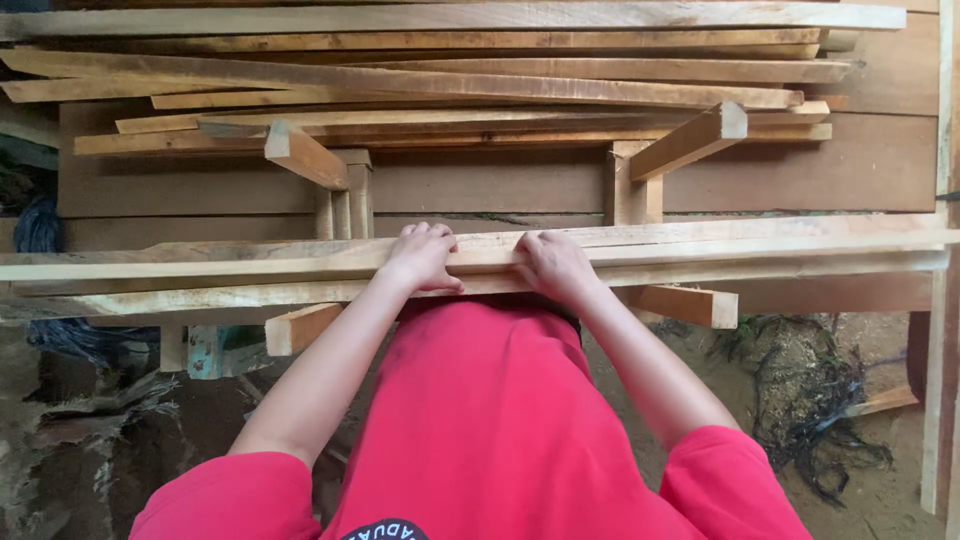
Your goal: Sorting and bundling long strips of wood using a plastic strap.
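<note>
**Hands on long pale timber strips at rack edge**

Strips of long pale rough-sawn timber (pixel 700 262) lie crosswise on a wooden support frame (pixel 632 195), stacked flat at waist height in front of the person in the red shirt (pixel 480 420). The left hand (pixel 422 257) and right hand (pixel 553 264) sit side by side at mid-length, near the balance point. Both hands curl their fingers over the top strip, clasping its near edge. More loose planks (pixel 450 80) are piled behind.

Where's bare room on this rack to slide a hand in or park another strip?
Free: the gap over the lower strips, right of the right hand, under the top stack; likewise left of the left hand, beyond the post. Crowded: the top stack, and the middle, where both hands grip.
</note>
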